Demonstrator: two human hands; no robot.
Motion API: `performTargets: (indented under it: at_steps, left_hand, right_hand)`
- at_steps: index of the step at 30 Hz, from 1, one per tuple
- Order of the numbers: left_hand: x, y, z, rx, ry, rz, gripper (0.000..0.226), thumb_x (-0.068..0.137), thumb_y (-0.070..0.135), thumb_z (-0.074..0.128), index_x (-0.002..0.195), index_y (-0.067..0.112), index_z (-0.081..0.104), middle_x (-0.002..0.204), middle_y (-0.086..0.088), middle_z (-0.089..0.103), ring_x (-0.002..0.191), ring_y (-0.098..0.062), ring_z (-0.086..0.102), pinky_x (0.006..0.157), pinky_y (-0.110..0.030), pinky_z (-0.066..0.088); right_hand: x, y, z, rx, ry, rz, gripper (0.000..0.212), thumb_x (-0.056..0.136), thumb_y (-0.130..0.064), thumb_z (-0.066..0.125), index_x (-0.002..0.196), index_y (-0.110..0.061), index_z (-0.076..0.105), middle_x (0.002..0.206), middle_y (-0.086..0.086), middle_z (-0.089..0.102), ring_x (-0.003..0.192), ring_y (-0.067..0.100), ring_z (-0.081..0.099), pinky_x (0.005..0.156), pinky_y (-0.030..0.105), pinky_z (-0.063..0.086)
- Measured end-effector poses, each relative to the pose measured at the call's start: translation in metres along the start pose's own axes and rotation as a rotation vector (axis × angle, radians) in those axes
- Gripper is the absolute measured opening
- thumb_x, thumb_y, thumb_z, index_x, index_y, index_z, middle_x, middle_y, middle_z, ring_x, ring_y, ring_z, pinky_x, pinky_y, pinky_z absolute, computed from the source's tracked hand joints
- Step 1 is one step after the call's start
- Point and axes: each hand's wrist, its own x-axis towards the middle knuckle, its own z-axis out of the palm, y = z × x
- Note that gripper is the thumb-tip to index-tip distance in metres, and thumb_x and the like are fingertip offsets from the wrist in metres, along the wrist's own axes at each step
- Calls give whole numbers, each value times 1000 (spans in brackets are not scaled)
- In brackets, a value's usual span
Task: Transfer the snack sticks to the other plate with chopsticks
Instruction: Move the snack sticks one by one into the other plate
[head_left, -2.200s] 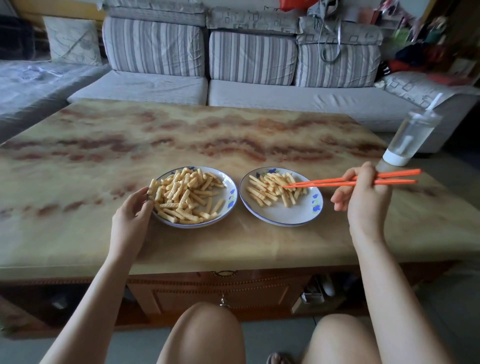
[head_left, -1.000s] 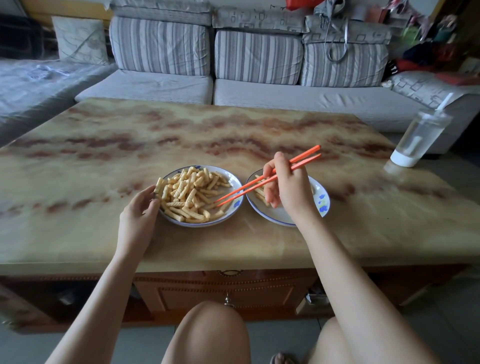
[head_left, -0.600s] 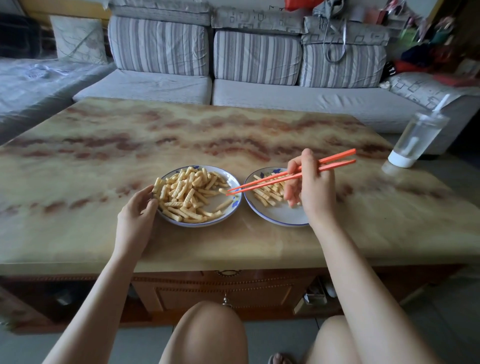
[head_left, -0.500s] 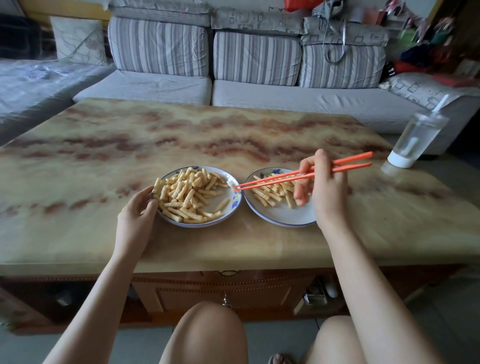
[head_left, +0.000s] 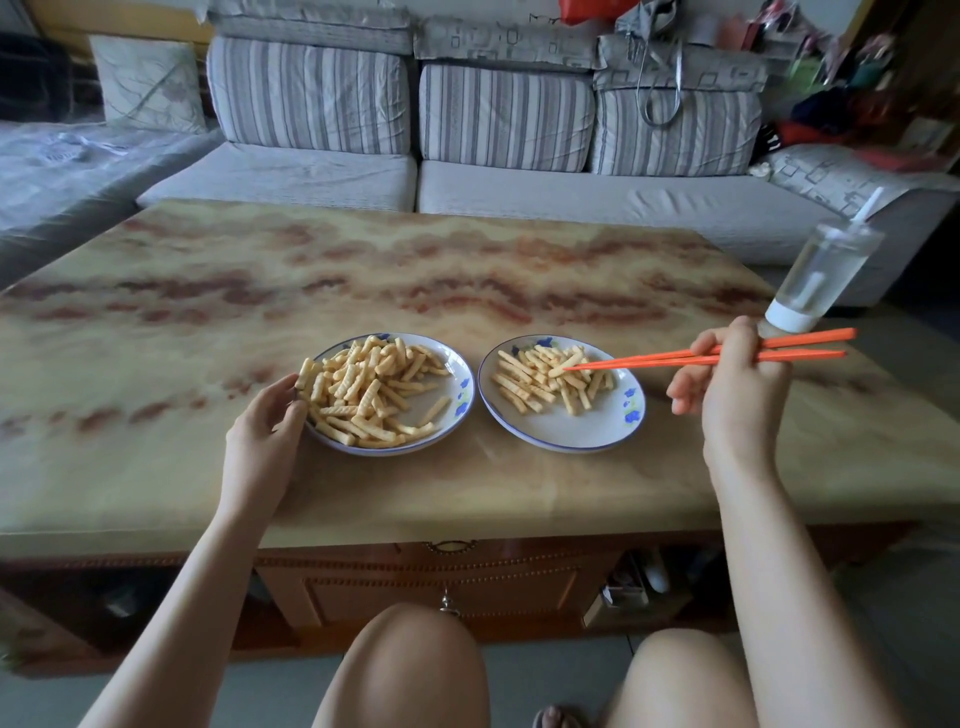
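Two white plates with blue flowers stand side by side on the marble table. The left plate (head_left: 457, 402) carries a big heap of ridged yellow snack sticks (head_left: 363, 389). On the right plate (head_left: 597, 434) lies a smaller pile of snack sticks (head_left: 540, 382). My right hand (head_left: 737, 395) grips a pair of orange chopsticks (head_left: 691, 356), whose tips sit over the right plate's pile at one stick (head_left: 563, 362). My left hand (head_left: 265, 431) rests against the left plate's left rim, fingers relaxed.
A clear plastic bottle with a white base and straw (head_left: 821, 275) stands at the table's right edge, just beyond my right hand. A striped grey sofa (head_left: 467, 171) runs behind the table (head_left: 363, 270). My knees are below the table's front edge.
My right hand has swung the chopsticks from the left plate rightward; their tips now sit over the right plate's pile. My left hand has stayed at the left plate's rim.
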Motion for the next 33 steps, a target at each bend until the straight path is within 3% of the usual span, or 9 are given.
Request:
performTargets:
  at_steps: [10,21,28,33]
  left_hand:
    - [-1,1,0,-1,2,-8,35,94,12,51,128,18,58,123,0,62,104,-3,50,85,-16,34]
    - [1,-1,0,-2,-1,-3,36,93,12,52,127,18,59,123,-1,63,106,-4,52,87,-18,35]
    - [1,-3,0,3,-4,3,36,93,13,52,128,18,59,124,-2,62,106,-6,52,88,-19,36]
    - [2,-3,0,-2,-3,3,37,93,11,52,128,18,59,123,0,63,104,-2,52,83,-11,34]
  right_hand:
    - [-5,-3,6,21,10,-39,40,100,-25,33,69,-7,50,36,7,47,30,19,42,35,20,31]
    - [-30,-6,65,-15,-481,29,48,104,-24,32,64,-8,55,33,6,43,25,17,32,31,16,24]
    - [-23,-1,82,-117,-559,84,46,102,-24,32,66,-6,55,34,6,46,24,15,34,31,15,27]
    - [-22,4,85,-103,-560,153,45,101,-22,32,66,-4,54,35,9,47,26,19,34,33,17,28]
